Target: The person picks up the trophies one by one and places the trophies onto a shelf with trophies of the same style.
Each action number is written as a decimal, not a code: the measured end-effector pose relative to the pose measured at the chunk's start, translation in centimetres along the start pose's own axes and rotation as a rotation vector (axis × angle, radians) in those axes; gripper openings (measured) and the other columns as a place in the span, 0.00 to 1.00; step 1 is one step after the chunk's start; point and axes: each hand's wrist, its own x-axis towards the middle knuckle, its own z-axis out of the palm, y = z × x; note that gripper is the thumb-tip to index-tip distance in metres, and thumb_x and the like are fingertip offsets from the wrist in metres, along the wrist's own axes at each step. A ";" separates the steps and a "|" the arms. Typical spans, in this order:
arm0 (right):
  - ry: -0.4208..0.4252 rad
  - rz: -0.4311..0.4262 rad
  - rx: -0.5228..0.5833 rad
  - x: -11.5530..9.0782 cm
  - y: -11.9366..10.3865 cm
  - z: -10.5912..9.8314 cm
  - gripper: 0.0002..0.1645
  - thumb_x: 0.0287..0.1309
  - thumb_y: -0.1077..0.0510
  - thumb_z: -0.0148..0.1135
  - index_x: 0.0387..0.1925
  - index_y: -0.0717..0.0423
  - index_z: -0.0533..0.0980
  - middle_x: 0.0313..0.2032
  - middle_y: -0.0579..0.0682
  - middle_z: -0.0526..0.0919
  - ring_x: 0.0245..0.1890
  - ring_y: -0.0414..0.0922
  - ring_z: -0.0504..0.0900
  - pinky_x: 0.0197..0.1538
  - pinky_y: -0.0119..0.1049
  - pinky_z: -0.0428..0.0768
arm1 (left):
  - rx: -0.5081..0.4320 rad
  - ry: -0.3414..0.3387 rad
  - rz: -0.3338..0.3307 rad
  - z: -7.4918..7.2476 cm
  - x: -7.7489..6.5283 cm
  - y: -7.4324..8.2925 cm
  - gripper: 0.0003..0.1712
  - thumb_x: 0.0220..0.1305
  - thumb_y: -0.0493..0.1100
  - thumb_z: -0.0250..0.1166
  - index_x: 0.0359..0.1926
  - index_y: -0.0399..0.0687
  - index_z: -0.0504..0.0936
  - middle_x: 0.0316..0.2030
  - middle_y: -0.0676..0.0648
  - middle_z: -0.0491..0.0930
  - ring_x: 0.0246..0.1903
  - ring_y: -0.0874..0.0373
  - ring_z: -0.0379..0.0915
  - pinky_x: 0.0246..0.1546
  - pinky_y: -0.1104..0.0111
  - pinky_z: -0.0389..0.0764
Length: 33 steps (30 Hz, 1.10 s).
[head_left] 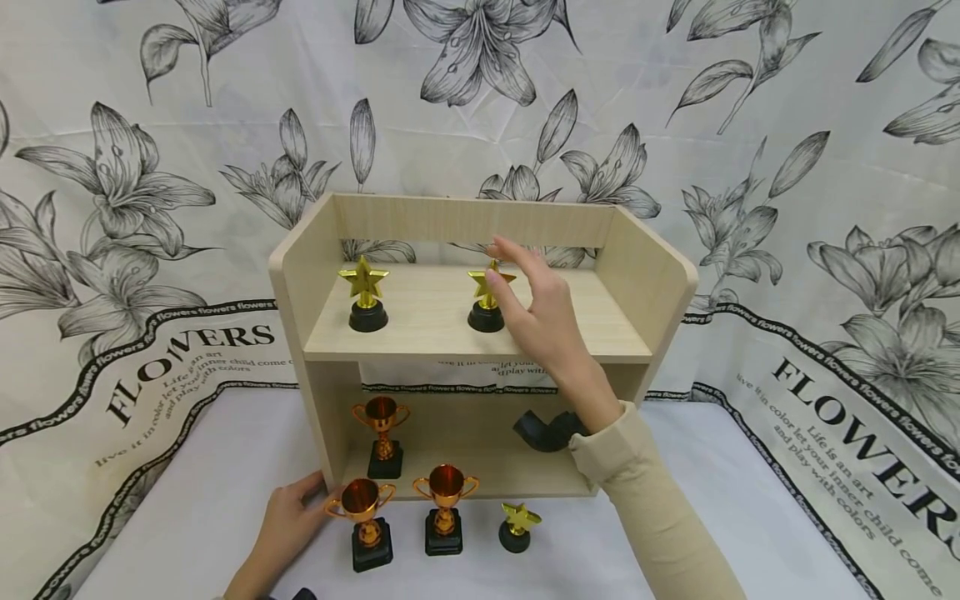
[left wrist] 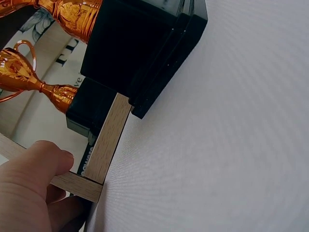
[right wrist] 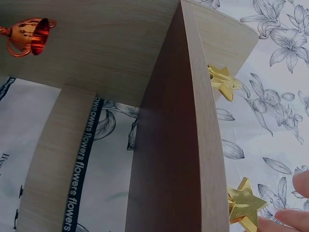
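Observation:
My right hand (head_left: 536, 308) is raised at the upper board of a pale wooden shelf (head_left: 420, 342), thumb and fingers spread apart beside a gold star trophy (head_left: 486, 317). In the right wrist view its fingertips (right wrist: 289, 217) are right by the gold star (right wrist: 245, 205). Another gold star trophy (head_left: 367, 315) stands on the same board, toward the left. Low at the shelf's left side, my left hand (head_left: 288, 521) grips the side panel (left wrist: 77, 186), thumb on one face and fingers behind. Close to it stands a bronze-coloured cup trophy (head_left: 371, 546) with a black base.
A second cup trophy (head_left: 444, 533) and a small star trophy (head_left: 516, 533) stand on the white tablecloth (head_left: 705, 492) before the shelf. Inside the lower compartment, a third cup trophy (head_left: 385, 458) is at the left. A black curved piece (head_left: 543, 432) shows beside my right wrist.

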 end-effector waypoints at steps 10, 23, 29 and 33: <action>0.011 0.015 -0.049 -2.0 -0.7 -1.3 0.31 0.63 0.56 0.55 0.66 0.54 0.63 0.64 0.51 0.68 0.65 0.43 0.64 0.70 0.40 0.54 | -0.010 -0.018 -0.041 -0.1 0.0 0.6 0.23 0.51 0.44 0.71 0.46 0.34 0.82 0.42 0.38 0.83 0.45 0.42 0.79 0.45 0.50 0.79; 0.048 -0.100 -0.034 -3.7 -1.7 -2.9 0.30 0.61 0.61 0.56 0.65 0.55 0.65 0.62 0.47 0.71 0.64 0.45 0.67 0.72 0.44 0.49 | -0.013 -0.022 -0.047 0.0 -0.1 0.4 0.23 0.51 0.45 0.72 0.47 0.36 0.82 0.42 0.39 0.83 0.44 0.43 0.80 0.44 0.51 0.79; 0.070 -0.127 -0.030 -4.6 -2.8 -3.6 0.28 0.57 0.66 0.57 0.61 0.61 0.68 0.60 0.53 0.73 0.62 0.47 0.70 0.71 0.46 0.50 | -0.010 -0.023 -0.040 0.0 -0.1 0.4 0.24 0.51 0.45 0.72 0.47 0.35 0.82 0.42 0.38 0.83 0.45 0.42 0.79 0.45 0.50 0.78; 0.112 -0.185 0.005 -4.9 -4.4 -4.2 0.24 0.55 0.70 0.56 0.55 0.70 0.70 0.55 0.62 0.76 0.58 0.54 0.73 0.70 0.51 0.52 | -0.011 -0.007 -0.021 0.0 0.0 0.3 0.24 0.51 0.45 0.72 0.47 0.35 0.82 0.42 0.39 0.83 0.46 0.42 0.79 0.45 0.49 0.78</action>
